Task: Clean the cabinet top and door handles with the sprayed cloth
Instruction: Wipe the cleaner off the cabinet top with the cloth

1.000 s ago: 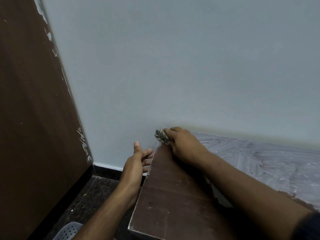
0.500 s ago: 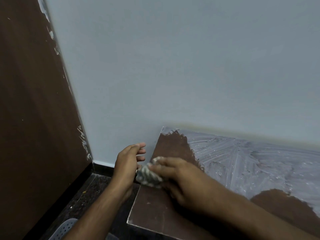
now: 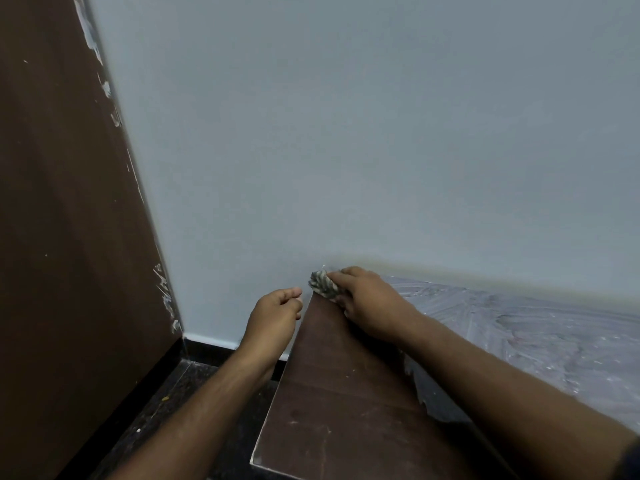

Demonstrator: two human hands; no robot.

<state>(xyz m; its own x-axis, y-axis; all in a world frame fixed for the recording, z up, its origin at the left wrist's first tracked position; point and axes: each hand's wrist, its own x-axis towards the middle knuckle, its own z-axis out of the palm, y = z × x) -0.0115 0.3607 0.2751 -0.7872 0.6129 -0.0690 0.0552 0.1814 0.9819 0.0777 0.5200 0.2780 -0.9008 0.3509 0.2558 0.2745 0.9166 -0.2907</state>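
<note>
- The right hand (image 3: 367, 303) reaches out to the far left corner of the cabinet top (image 3: 332, 393), knuckles up, its forearm lying across the top from 5 o'clock.
- Its grip is closed on the cloth (image 3: 323, 285), a bunched grey wad pinched under the fingertips and pressed on the corner, touching the wall (image 3: 346, 133).
- The left hand (image 3: 275, 318) hangs off the top's left edge, at 9 o'clock of the cloth; its fingers are loosely curled, and its grip has hold of nothing.
- Right of the forearm, the top is coated in smeared whitish film (image 3: 536, 334); left of it, bare brown wood shows.
- A brown door (image 3: 62, 237) with chipped paint stands at 9 o'clock, above dark floor (image 3: 166, 403).
</note>
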